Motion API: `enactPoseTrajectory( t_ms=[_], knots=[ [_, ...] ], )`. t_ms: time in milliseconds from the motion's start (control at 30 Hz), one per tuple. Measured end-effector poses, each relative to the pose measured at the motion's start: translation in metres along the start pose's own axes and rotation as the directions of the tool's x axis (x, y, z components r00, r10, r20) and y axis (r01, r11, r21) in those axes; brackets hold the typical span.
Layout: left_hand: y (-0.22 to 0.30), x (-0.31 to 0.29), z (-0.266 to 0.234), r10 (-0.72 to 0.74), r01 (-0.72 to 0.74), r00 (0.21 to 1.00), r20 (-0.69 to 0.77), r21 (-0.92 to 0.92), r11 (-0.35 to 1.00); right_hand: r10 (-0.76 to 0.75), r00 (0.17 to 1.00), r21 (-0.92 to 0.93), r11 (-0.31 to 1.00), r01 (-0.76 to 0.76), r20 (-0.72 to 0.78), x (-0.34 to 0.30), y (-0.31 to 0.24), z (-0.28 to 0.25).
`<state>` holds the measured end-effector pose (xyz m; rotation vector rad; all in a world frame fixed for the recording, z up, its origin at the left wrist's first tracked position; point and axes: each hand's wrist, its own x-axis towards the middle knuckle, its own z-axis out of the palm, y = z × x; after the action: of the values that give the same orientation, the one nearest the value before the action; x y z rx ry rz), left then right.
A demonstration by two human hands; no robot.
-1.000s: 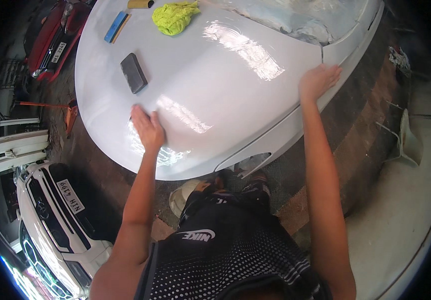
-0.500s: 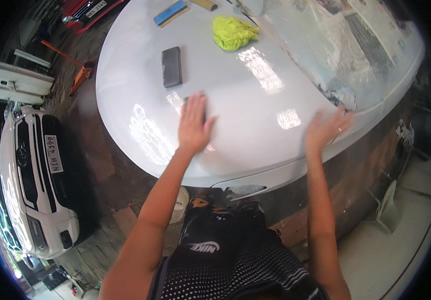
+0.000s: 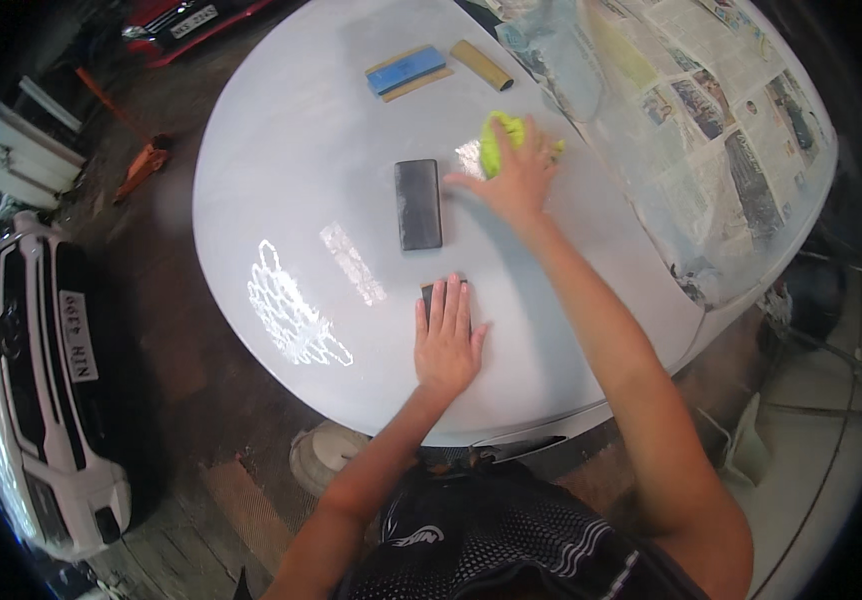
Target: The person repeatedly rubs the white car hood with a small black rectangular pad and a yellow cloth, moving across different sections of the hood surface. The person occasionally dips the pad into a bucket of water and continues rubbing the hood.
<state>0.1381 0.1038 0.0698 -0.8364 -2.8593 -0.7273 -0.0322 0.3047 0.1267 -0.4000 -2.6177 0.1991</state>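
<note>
My left hand (image 3: 447, 345) lies flat on the pale grey car hood (image 3: 301, 200), fingers stretched forward over a small dark sanding pad (image 3: 427, 291), mostly hidden under them. My right hand (image 3: 523, 180) reaches farther up the hood, fingers spread over a crumpled yellow-green cloth (image 3: 496, 150). The fingers overlap the cloth and seem to touch it, not closed around it. Between the hands, toward the left, rests a dark grey rectangular block (image 3: 418, 205).
Farther up the hood lie a blue block (image 3: 407, 71) with tan sandpaper and a tan rolled sheet (image 3: 482, 65). Newspaper and plastic film (image 3: 711, 110) mask the windshield. A white car (image 3: 41, 390) stands at left, near an orange floor jack (image 3: 141, 165); a red car (image 3: 191, 30) is beyond.
My right hand has moved from the hood's right edge up and left onto the cloth. My left hand stays flat over the pad. The view has shifted.
</note>
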Motion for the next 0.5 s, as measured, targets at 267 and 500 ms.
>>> enactPoseTrajectory(
  t_ms=[267,500],
  knots=[
    [-0.022,0.002,-0.007,0.151,-0.144,0.986,0.074,-0.100,0.985,-0.155,0.987,0.124,0.981,0.148,0.050,-0.008,-0.131,0.055],
    [-0.054,0.006,-0.014,0.347,-0.301,0.921,0.176,-0.243,0.922,-0.116,0.993,0.118,0.986,0.115,0.001,0.108,-0.167,0.104]
  ],
)
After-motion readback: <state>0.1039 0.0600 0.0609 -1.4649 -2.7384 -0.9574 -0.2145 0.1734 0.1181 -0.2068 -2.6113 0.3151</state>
